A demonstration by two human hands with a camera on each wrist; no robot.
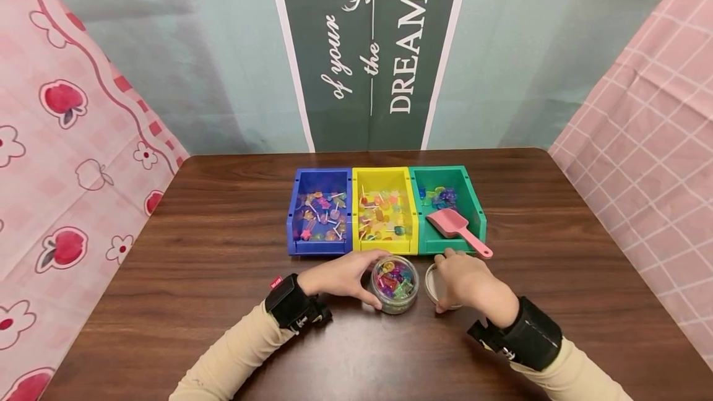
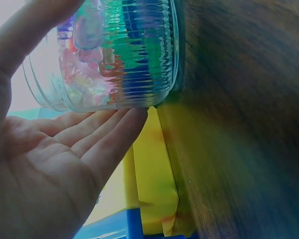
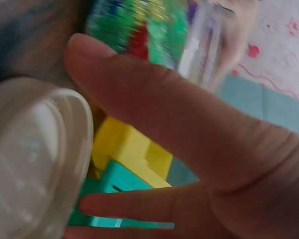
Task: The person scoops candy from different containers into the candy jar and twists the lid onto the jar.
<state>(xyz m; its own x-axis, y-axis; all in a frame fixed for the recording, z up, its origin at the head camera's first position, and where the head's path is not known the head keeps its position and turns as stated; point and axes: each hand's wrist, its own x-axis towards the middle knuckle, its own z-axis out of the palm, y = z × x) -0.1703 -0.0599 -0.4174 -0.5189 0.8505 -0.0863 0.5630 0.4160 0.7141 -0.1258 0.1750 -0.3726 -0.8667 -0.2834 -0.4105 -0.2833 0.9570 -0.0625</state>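
A clear ribbed jar (image 1: 394,293) full of colourful translucent pieces stands uncovered on the table. My left hand (image 1: 348,277) holds it from the left, thumb on the near side and fingers along the far side. The left wrist view shows the fingers (image 2: 112,137) lying against the jar's wall (image 2: 139,55). To the right of the jar, a whitish round lid (image 1: 433,286) lies with its hollow side up. Over it reaches my right hand (image 1: 465,280), thumb and fingers spread about the rim. In the right wrist view the thumb (image 3: 139,94) is apart from the lid (image 3: 74,114).
Behind the hands stand three joined bins: blue (image 1: 320,246), yellow (image 1: 384,246) and green (image 1: 476,215), each with small colourful pieces inside. A pink scoop (image 1: 453,224) rests in the green bin, its handle over the front edge. Curtains enclose the dark wooden table (image 1: 223,221).
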